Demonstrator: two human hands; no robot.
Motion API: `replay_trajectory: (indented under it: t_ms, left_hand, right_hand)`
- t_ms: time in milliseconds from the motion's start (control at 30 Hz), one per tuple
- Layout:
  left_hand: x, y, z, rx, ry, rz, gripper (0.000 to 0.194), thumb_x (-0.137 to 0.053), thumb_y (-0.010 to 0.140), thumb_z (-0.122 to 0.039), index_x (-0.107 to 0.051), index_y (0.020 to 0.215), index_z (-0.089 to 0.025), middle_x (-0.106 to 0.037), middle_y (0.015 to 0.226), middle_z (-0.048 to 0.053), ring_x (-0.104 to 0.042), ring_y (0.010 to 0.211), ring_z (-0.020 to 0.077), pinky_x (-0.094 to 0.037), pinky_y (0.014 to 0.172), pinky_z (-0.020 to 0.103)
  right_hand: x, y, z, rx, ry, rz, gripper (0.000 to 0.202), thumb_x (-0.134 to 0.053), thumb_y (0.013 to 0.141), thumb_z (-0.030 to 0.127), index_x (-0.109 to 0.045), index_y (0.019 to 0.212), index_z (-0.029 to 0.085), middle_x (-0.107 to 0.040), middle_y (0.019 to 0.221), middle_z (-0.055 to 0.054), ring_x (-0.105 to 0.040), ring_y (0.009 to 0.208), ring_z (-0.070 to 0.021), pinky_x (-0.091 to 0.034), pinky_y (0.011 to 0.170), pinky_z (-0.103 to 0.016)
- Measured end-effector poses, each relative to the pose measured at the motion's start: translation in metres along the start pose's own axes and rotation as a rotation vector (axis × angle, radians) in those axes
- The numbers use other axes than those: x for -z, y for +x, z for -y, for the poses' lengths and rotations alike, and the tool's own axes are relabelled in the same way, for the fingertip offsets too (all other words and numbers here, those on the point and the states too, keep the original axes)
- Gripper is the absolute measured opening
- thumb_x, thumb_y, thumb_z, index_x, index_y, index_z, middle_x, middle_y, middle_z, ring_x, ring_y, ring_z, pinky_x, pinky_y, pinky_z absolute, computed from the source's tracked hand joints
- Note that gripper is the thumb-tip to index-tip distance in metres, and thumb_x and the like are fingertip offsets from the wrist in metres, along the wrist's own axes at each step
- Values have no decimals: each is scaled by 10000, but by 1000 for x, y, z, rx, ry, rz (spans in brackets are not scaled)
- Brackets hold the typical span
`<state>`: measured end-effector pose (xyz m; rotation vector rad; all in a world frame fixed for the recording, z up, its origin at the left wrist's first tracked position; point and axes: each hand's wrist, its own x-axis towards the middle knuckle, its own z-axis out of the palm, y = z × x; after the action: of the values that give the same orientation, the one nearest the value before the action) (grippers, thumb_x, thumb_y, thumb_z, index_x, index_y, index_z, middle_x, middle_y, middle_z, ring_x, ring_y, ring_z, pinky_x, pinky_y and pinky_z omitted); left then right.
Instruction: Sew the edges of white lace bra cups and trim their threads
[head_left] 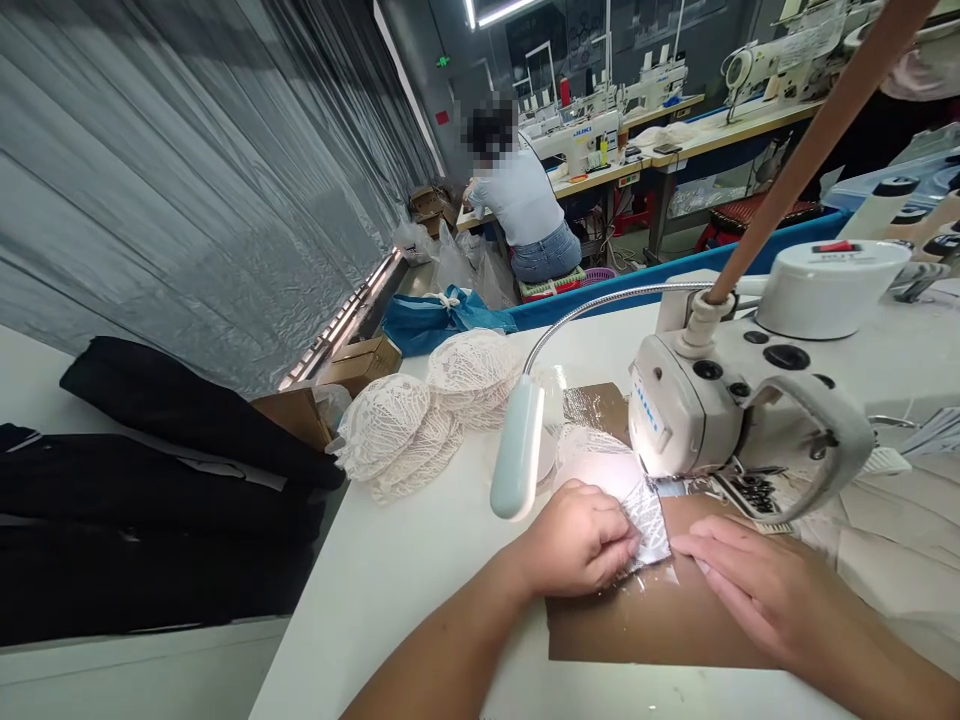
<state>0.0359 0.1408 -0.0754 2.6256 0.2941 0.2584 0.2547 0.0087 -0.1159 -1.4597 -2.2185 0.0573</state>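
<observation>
A white lace cup piece (600,462) lies under the head of a white sewing machine (679,410), over a brown sheet (622,625) on the table. My left hand (581,540) has its fingers curled on the near edge of the lace. To the right, my right hand (739,570) lies flat on the brown sheet, its fingertips close to the corner of the lace. The needle area is mostly hidden behind the machine head.
Stacks of lace cups (405,430) stand left of a small lamp (517,450). Light fabric (892,530) lies at the right. Behind the table, a seated person (525,200) faces other sewing machines. Dark clothing (165,500) is at the left.
</observation>
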Motion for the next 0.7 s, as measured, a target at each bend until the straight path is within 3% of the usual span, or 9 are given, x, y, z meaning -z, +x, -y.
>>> replay_trajectory:
  t_ms: [133, 267, 433, 700]
  left_hand:
    - [4, 1, -1, 12, -10, -11, 259, -441, 969, -283, -606, 804, -170, -669, 767, 28, -608, 752, 147, -423, 801, 287]
    - [6, 2, -3, 37, -4, 37, 230, -454, 967, -266, -615, 831, -174, -685, 803, 21, -617, 771, 143, -426, 824, 285]
    - [6, 0, -2, -36, 10, 59, 203, -551, 946, -320, -681, 1046, -200, -708, 900, 16, -642, 880, 156, -399, 885, 315]
    - [5, -1, -1, -134, 237, 131, 264, -525, 979, -351, -660, 1193, -277, -655, 886, 29, -599, 827, 162, -369, 739, 333]
  right_hand:
    - [3, 3, 6, -26, -47, -36, 357, -369, 927, 77, -618, 1142, 216, -715, 1016, -74, -686, 823, -210, -469, 639, -318]
    - [5, 7, 11, 22, 15, 48, 414, -413, 854, 29, -629, 1130, 249, -653, 867, -38, -612, 717, -183, -410, 624, -301]
    - [-4, -1, 5, 43, 35, 98, 441, -391, 815, 3, -634, 1087, 251, -571, 803, -35, -525, 697, -202, -325, 614, -319]
    - [-2, -5, 3, 82, 11, 155, 395, -374, 846, 12, -602, 1092, 222, -567, 832, -37, -510, 709, -205, -281, 616, -332]
